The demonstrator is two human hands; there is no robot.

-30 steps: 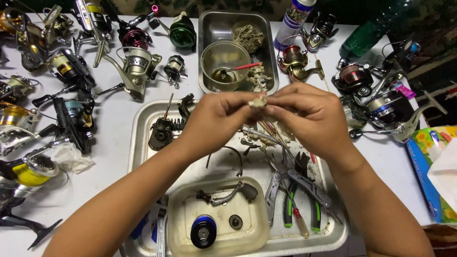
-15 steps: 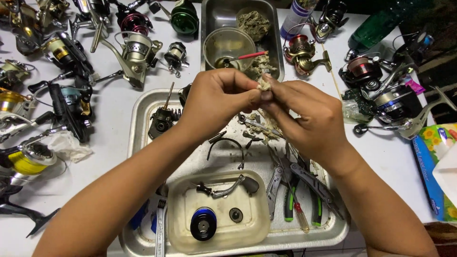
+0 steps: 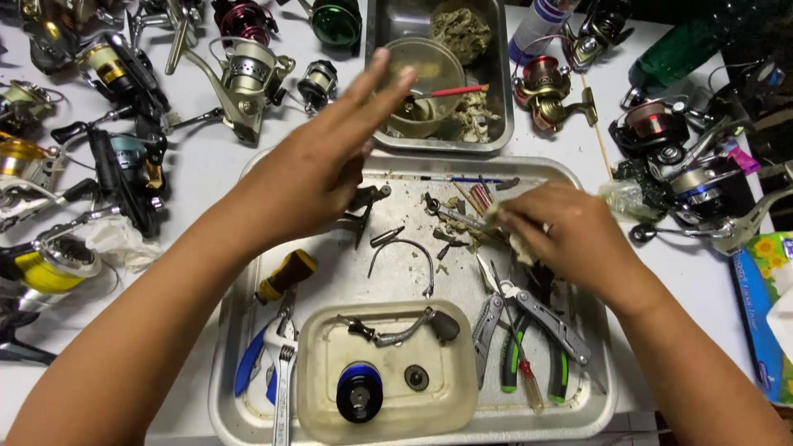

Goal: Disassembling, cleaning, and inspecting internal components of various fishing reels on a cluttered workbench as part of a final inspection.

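— Rag first: that small soiled wad you had pinched between both hands half a second ago over the middle of the tray is now in your right hand alone, low over the tray's right half, just above the loose reel parts.

— And my left?

— Your left hand has let go and swung up and away, fingers spread and straight, pointing toward the round plastic tub with the red-handled brush in the steel pan beyond. It grasps nothing; it is blurred, so it reads as moving.

— So the two-handed wiping is off?

— For this moment, yes: the hands are well apart, and whatever small piece you were rubbing is either inside the wad or already down. I cannot tell which; the view is too soft there.

— How tight is the right?

— Your fingers curl closed round the wad, thumb tucked under, knuckles up.

— Around it?

— Grey pliers with green grips lie just below your right wrist on the metal tray, a bail wire lies at the centre, and a shallow plastic dish near you holds a blue-capped spool. Fishing reels crowd the table on both sides.
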